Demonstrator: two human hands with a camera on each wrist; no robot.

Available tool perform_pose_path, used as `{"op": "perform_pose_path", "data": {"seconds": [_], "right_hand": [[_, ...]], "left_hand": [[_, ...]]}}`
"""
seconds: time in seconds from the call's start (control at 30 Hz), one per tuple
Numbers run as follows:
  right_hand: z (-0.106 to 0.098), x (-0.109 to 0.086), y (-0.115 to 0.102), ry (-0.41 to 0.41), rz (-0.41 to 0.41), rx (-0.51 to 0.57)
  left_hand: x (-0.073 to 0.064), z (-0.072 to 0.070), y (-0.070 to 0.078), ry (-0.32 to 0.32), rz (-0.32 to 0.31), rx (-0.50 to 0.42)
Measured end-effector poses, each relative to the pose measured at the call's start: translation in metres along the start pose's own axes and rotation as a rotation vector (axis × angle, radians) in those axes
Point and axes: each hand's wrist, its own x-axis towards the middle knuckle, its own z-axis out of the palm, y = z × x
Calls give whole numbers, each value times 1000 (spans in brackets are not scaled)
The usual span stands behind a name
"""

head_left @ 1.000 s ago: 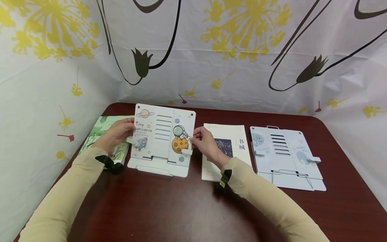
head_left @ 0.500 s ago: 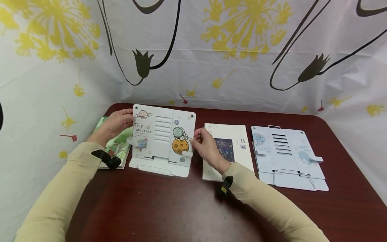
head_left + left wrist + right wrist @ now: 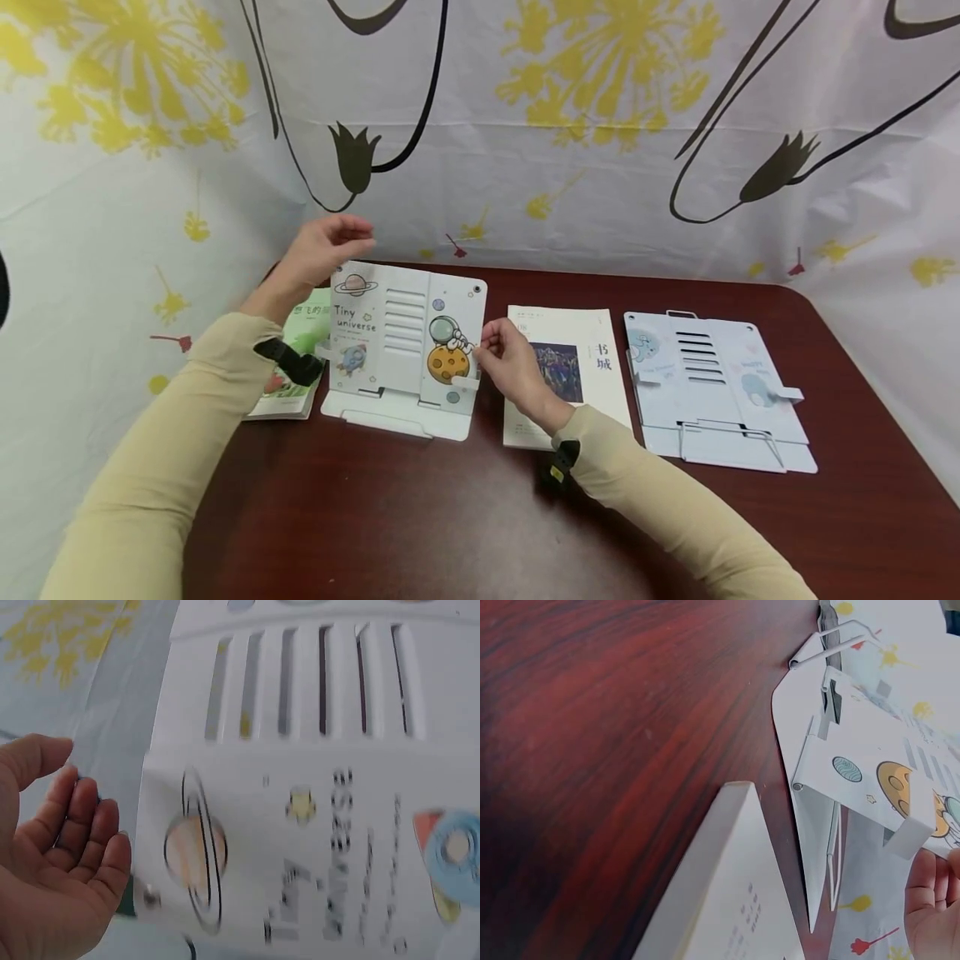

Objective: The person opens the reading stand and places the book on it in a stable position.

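Note:
A white folding book stand printed "Tiny universe", with a planet, rocket and astronaut, is propped up on the table. My right hand pinches its right edge beside the astronaut; in the right wrist view the fingers meet the panel's edge near a white page clip. That view also shows the base plate on the table and a wire strut behind the tilted panel. My left hand is raised over the stand's top left corner. Its fingers are loosely bent, with nothing in them, apart from the panel.
Left of the stand lies a green illustrated book, partly behind it. A cream book with a dark picture lies under the right wrist. Farther right is a second, pale blue book stand. A patterned white curtain hangs behind the table.
My left hand has let go of the stand's left edge and risen up and right above its top corner. The right hand stays at the right edge; the stand has barely moved.

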Motion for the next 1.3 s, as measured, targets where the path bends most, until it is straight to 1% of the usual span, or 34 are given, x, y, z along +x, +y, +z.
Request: {"op": "perform_pose_path", "data": {"seconds": [0.1,0.2,0.27,0.37,0.57,0.67,0.77,0.9,1.07,1.17,1.23,1.3], "right_hand": [[1,-1,0,-3,-4,1],[2,-2,-1,-7,-11,-5],[3,-3,-2,-5,-19,-16],[5,-5,-2,2,-35,-31],[5,-8,-2,23,-67,-49],[4,-9,-3,25,-77,-63],[3,-11,-3,21,-87,-75],[3,-13,-3,15,-97,-72],[3,-15,-4,-15,-90,-36],[1,-15,-3,-54,-54,20],[-2,-14,-1,-71,-21,99],[-5,-11,1,-67,17,189]], "left_hand": [[4,19,11,-91,52,66],[6,36,18,-171,105,81],[7,46,21,-206,133,100],[7,56,23,-236,149,137],[5,64,23,-252,150,240],[5,66,22,-253,158,265],[3,68,21,-242,177,263],[1,68,18,-227,238,249],[-3,67,14,-215,304,218],[-4,66,11,-216,337,198],[-5,66,9,-217,363,182],[-5,65,8,-215,399,169]]}}
